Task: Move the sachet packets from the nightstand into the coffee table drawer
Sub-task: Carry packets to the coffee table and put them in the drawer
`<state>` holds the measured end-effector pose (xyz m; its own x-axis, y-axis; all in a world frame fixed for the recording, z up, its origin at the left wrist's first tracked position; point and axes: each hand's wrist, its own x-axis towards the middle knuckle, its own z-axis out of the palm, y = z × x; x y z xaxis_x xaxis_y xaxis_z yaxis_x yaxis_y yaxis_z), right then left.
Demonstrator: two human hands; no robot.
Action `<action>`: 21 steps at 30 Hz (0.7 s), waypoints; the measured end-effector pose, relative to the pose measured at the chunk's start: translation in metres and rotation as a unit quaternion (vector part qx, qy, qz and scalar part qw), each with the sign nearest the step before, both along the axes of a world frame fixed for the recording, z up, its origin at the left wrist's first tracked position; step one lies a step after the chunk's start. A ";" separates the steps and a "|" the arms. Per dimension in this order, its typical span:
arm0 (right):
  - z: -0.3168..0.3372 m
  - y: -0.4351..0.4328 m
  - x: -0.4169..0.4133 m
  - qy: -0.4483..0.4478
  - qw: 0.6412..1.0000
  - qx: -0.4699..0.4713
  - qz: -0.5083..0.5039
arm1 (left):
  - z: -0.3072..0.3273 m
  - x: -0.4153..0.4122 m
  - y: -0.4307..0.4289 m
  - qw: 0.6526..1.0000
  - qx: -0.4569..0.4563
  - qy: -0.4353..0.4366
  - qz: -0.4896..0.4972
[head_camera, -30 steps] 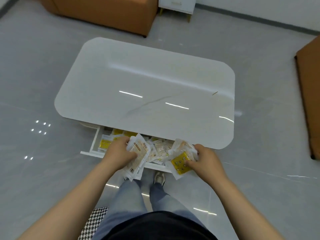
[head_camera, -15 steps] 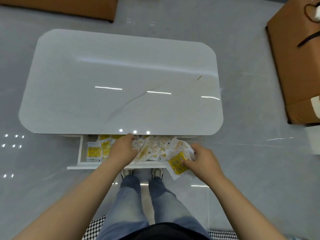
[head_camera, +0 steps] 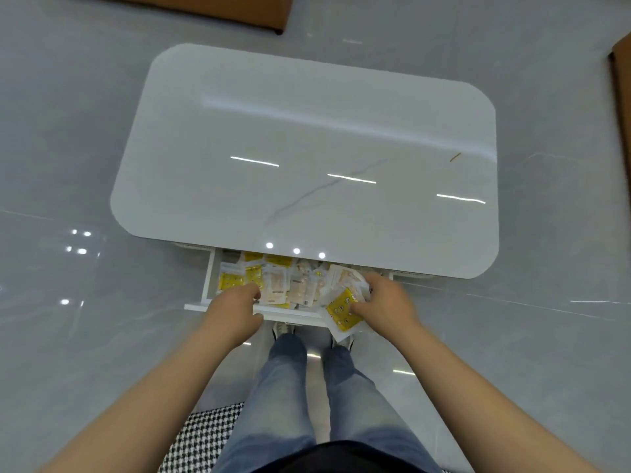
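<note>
Yellow sachet packets (head_camera: 343,310) gripped by your right hand (head_camera: 387,307) overhang the drawer (head_camera: 209,278); tuck them inside; left hand (head_camera: 235,307) grip unclear.

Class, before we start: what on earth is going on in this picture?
A person stands at a white coffee table whose drawer is pulled open and holds many sachet packets. The right hand grips a bunch of packets, a yellow one outermost, hanging over the drawer's front edge. The left hand is at the drawer's front left, by the packets there; whether it holds any cannot be told.
</note>
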<state>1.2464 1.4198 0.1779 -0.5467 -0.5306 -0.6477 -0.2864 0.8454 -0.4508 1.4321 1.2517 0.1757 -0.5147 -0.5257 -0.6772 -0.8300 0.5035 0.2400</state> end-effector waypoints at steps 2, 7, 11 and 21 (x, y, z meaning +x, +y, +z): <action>-0.006 -0.021 0.011 -0.011 1.000 -0.007 0.009 | 0.002 0.018 -0.011 1.000 -0.003 -0.003 0.028; -0.026 -0.065 0.038 -0.037 0.999 -0.019 -0.003 | 0.003 0.054 -0.035 0.998 -0.015 -0.012 0.058; -0.036 -0.082 0.046 -0.001 0.999 0.032 0.036 | 0.004 0.065 -0.047 0.998 -0.010 -0.016 0.061; -0.006 -0.062 0.035 0.122 0.971 0.087 0.186 | 0.015 0.030 -0.062 0.999 -0.002 0.018 -0.032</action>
<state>1.2813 1.3574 0.1723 -0.4864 -0.6155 -0.6202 -0.6669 0.7201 -0.1916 1.4618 1.1899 0.1906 -0.5707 -0.4935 -0.6563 -0.7873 0.5559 0.2667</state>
